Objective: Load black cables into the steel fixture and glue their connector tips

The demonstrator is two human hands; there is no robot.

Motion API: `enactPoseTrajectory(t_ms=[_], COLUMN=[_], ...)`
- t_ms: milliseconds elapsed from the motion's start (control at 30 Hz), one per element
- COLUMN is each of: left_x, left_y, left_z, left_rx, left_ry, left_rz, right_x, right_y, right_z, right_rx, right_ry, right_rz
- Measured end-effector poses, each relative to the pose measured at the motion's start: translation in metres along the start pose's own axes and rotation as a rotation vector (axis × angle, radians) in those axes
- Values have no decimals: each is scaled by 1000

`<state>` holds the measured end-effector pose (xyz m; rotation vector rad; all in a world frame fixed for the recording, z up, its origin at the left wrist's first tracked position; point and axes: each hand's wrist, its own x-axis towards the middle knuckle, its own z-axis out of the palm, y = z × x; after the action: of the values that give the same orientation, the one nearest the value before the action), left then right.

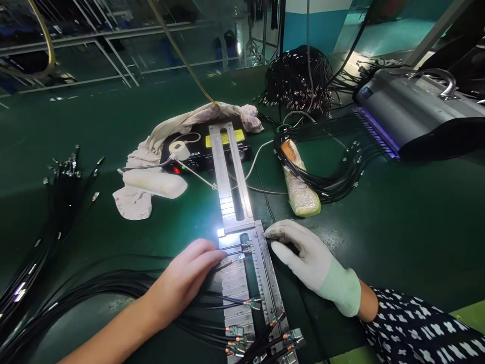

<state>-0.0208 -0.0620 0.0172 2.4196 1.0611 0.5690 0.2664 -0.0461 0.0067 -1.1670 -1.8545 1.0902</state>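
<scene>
My bare left hand (189, 270) is closed, its thumb and forefinger pinching a thin black cable near the metal slotted fixture (237, 283). Small connectors (247, 247) with orange and green wires lie at the fixture's top slots, close to those fingertips. My right hand (308, 260), in a white glove with a pale green cuff, rests at the fixture's right rail. Its thumb and fingers are apart with nothing seen between them, and the fingertips are at the rail's upper end. More cable ends (252, 303) lie across the fixture lower down, towards me.
A black control box (202, 156) with a yellow label stands behind the fixture, a cloth (178, 119) draped over it. A wrapped bundle (301, 187) lies right of it. Cable piles (299, 76) and a grey machine (417, 111) with violet light stand further back.
</scene>
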Motion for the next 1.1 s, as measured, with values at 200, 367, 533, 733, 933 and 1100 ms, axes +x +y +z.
enactPoseTrajectory(t_ms=[200,367,533,733,933,1100], left_x=[-23,-28,-24,-13,-6,-2], left_y=[8,16,14,9,8,7], left_z=[5,7,7,2,-4,0], left_rx=[285,238,23,7,-80,-52], left_ry=[1,-19,79,59,29,-15], left_rz=[-39,-112,-60,4,-32,7], right_x=[0,-7,-14,-12,-10,-9], right_y=[0,3,2,2,2,1], right_z=[0,1,1,1,0,-1], right_rx=[-7,-25,-50,-43,-28,-31], right_ry=[-11,-5,-7,-11,-17,-11], right_rz=[15,-30,-48,-18,-17,-17])
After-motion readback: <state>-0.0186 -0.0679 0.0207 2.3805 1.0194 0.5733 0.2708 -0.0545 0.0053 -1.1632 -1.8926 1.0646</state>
